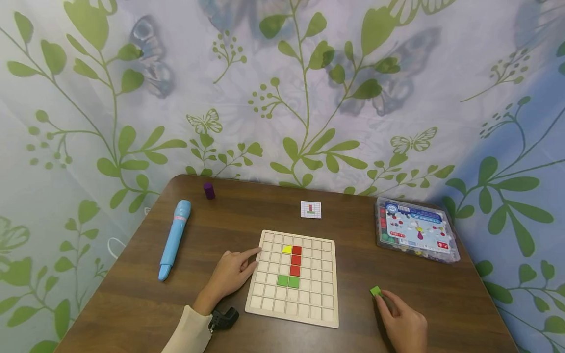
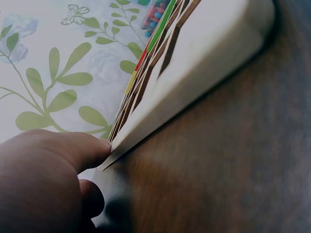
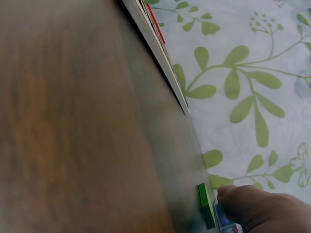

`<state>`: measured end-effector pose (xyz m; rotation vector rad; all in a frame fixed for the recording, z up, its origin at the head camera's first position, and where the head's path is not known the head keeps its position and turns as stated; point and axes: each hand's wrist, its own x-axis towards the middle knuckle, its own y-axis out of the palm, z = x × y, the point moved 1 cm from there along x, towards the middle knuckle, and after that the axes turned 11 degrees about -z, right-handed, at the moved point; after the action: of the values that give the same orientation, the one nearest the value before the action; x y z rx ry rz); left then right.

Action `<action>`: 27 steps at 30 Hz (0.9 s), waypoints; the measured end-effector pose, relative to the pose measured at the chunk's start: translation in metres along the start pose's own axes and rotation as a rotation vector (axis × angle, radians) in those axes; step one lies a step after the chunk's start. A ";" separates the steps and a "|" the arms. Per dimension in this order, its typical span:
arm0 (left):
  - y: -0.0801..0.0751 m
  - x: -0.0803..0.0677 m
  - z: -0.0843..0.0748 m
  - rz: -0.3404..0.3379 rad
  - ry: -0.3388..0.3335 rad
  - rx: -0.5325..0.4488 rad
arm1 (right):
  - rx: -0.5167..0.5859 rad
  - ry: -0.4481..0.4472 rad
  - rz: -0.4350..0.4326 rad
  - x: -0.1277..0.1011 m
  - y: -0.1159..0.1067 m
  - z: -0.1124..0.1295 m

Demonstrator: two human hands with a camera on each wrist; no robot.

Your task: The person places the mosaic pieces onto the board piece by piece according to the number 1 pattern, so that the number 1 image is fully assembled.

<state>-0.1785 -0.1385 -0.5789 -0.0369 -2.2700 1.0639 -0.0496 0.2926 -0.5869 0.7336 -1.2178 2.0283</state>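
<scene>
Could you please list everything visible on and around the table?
Board: one, pale wooden grid, table centre.
Blocks on board: one yellow, three red, two green.
Loose block: one, green, right of board.
Card: one, white, behind board.
Box: one, clear plastic, far right.
Pen: one, blue, left.
Cylinder: one, purple, far left.
Table: one, brown.
Left hand: fingers on board's edge.
Right hand: fingers touching loose block.
</scene>
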 end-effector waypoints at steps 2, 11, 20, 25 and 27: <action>0.001 0.000 0.000 -0.004 0.005 0.005 | -0.023 0.012 0.010 0.000 -0.001 0.000; 0.002 0.000 0.001 -0.009 -0.002 0.011 | -0.107 0.079 0.110 0.001 -0.001 0.005; 0.001 0.000 0.000 -0.005 0.000 0.010 | -0.120 0.101 0.135 0.001 -0.001 0.006; 0.000 0.000 0.000 0.029 -0.034 0.003 | -0.121 0.100 0.132 0.000 -0.001 0.006; 0.000 0.000 0.000 0.040 -0.044 0.002 | -0.132 0.111 0.142 0.001 -0.001 0.007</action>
<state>-0.1785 -0.1386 -0.5788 -0.0590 -2.3166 1.0984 -0.0482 0.2869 -0.5829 0.4774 -1.3568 2.0495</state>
